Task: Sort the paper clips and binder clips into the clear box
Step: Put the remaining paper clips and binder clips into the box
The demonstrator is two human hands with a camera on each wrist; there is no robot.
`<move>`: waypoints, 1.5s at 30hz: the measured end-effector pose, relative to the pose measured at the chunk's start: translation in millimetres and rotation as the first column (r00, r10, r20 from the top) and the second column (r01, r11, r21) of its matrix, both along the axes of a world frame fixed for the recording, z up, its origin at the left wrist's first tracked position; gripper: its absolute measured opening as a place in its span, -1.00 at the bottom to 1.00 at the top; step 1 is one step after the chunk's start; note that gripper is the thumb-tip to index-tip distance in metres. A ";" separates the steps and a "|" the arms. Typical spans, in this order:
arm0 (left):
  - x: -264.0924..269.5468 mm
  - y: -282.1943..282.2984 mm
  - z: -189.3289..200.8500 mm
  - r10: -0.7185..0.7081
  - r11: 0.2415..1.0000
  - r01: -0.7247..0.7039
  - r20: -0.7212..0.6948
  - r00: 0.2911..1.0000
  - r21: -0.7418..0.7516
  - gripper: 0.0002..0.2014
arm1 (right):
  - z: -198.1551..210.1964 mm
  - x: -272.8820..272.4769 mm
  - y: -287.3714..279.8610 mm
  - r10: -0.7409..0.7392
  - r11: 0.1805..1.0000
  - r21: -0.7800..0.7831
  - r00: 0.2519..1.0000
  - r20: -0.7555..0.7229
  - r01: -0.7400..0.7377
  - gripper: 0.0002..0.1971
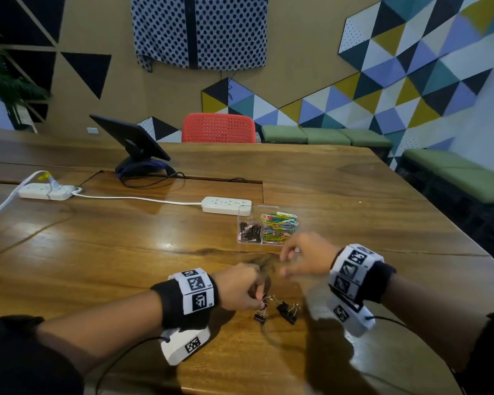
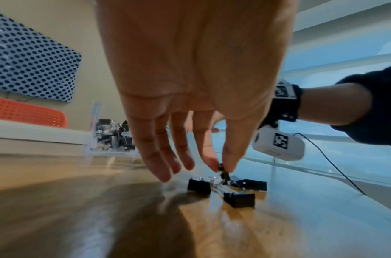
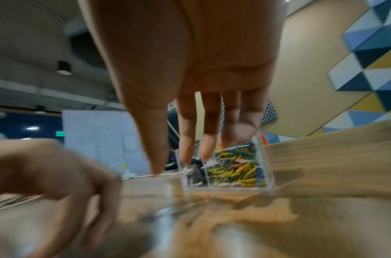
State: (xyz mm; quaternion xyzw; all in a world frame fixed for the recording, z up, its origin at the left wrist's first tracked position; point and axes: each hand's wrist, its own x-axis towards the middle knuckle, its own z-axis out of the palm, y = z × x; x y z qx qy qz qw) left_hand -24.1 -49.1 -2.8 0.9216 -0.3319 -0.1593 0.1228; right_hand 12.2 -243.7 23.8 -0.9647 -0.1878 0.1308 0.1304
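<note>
At the far left of the wooden surface (image 1: 97, 252) a white power strip (image 1: 44, 191) lies flat, its cord running right to a second power strip (image 1: 226, 205). Behind them a dark tablet on a stand (image 1: 131, 141) is tilted back.

Your left hand (image 1: 238, 286) is low over the surface near its front edge. Thumb and index fingertips (image 2: 230, 164) pinch the wire handle of one black binder clip; the other fingers point down, loosely extended. The loose binder clips (image 1: 277, 310) lie in a small cluster directly under that hand, touching one another, their wire handles crossing. The left wrist view shows three black bodies (image 2: 238, 192) resting on the wood.

Your right hand (image 1: 305, 256) hovers above the surface, just right of the left hand and just in front of the clear box (image 1: 241, 220). Its fingers (image 3: 185, 139) point downward, relaxed and slightly spread. It is blurred; nothing is visible in its grasp.

The clear box sits beyond both hands, beside the second power strip. Its left compartment holds black binder clips (image 1: 250, 232); its right compartment holds coloured paper clips (image 1: 278, 226).
</note>
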 end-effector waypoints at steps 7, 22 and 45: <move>-6.7 -19.0 0.3 -0.013 0.998 0.010 0.050 0.999 0.058 -0.68 | -21.4 -38.7 9.9 0.052 0.976 -0.191 0.963 -0.265 -0.105 -0.42; -7.5 -14.3 -7.3 -0.085 0.989 0.073 0.098 0.991 0.125 -0.72 | -27.2 -40.4 22.3 0.084 0.988 -0.119 0.991 -0.105 -0.097 -0.79; 6.3 -2.4 -17.4 0.067 0.992 -0.064 0.019 0.998 -0.109 -0.85 | 43.2 48.3 46.5 -0.137 0.978 0.174 0.980 0.147 0.110 -0.90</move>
